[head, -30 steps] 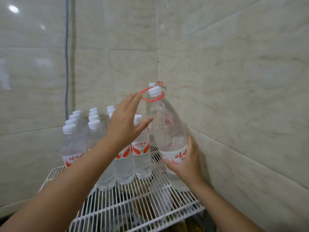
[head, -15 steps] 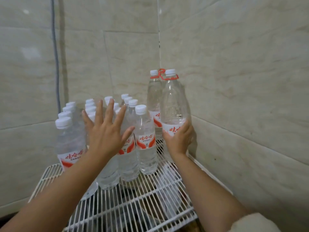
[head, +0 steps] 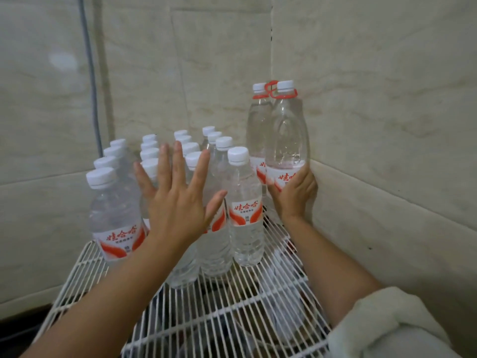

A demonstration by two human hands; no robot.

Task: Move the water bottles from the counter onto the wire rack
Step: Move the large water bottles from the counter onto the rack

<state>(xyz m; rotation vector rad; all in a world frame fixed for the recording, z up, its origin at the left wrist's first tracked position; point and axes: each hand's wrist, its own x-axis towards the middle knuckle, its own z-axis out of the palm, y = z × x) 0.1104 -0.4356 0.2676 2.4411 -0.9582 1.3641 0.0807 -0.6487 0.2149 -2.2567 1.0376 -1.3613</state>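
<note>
A white wire rack (head: 227, 303) stands in a tiled corner. Several small clear water bottles (head: 245, 215) with white caps and red-and-white labels stand on it in rows. Two tall bottles with red carry handles stand upright at the back right; the nearer tall bottle (head: 287, 140) is against the right wall, the other tall bottle (head: 258, 125) just left of it. My right hand (head: 294, 195) grips the nearer tall bottle around its label. My left hand (head: 178, 200) is spread flat with straight fingers in front of the small bottles; I cannot tell if it touches them.
Beige tiled walls (head: 374, 112) close in behind and on the right. A grey cable (head: 89, 73) runs down the left wall. Dark, unclear items lie below the rack's wires. The rack's near part holds no bottles. A pale sleeve (head: 387, 329) covers my right upper arm.
The tall bottle in my right hand went from tilted and raised to upright at the back right corner. My left hand dropped from its handle and spread flat before the small bottles.
</note>
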